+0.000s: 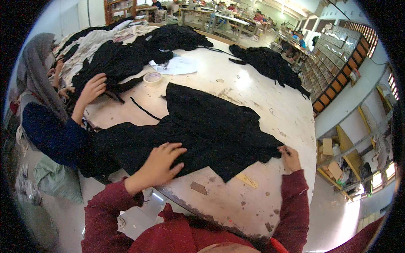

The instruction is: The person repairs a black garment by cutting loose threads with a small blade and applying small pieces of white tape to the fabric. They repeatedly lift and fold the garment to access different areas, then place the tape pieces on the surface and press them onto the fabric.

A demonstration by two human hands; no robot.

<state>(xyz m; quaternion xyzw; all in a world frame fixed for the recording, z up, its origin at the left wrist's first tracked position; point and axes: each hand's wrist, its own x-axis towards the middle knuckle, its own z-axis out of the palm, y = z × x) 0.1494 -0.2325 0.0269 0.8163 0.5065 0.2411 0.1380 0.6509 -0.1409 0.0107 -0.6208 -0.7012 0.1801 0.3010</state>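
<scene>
A black garment (198,130) lies spread over the white table in front of me, one end reaching left toward a co-worker. My left hand (162,162) rests palm down on its near side, fingers spread and stretched out. At the garment's right end, my right hand (291,158) is closed in a pinch on the dark cloth edge. A thin black strap (144,108) sticks out from the far side of the garment.
A co-worker in a grey head covering (42,67) stands at the left, a hand near black clothes (114,63). A roll of tape (152,79) and white paper (179,66) lie beyond my garment. Another black heap (270,65) sits far right. A green sack (57,179) stands below.
</scene>
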